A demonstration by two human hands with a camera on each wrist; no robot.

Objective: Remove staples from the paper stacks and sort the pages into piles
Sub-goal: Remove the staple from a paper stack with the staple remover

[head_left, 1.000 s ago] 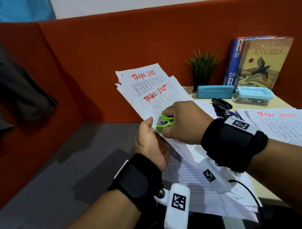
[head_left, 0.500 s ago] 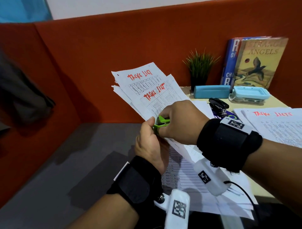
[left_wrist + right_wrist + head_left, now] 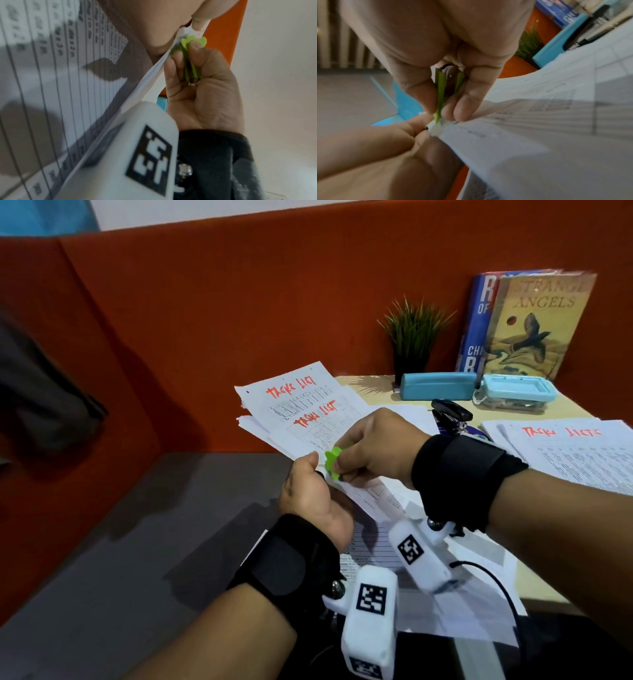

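A stapled stack of printed pages (image 3: 301, 412) with red "TASKS LIST" headings is held up in the air, left of the desk. My left hand (image 3: 308, 491) pinches the stack's near corner (image 3: 436, 128) between thumb and fingers. My right hand (image 3: 373, 450) squeezes a green staple remover (image 3: 333, 460) against that same corner, right beside the left thumb. In the left wrist view the green remover (image 3: 190, 54) sits squeezed in the right hand (image 3: 202, 94), its tip at the paper edge (image 3: 147, 75). In the right wrist view the remover (image 3: 447, 88) points down onto the corner. The staple itself is hidden.
On the beige desk (image 3: 383, 392) lie another pile of task-list sheets (image 3: 575, 453), a black stapler (image 3: 450, 412), a blue case (image 3: 438, 385), a light-blue lidded box (image 3: 515, 392), a small plant (image 3: 412, 337) and two upright books (image 3: 527, 323). An orange partition (image 3: 239, 302) stands behind.
The remover's handles, spread a second ago, are now squeezed together at the corner. Both hands and the stack have dropped slightly and drawn closer together.
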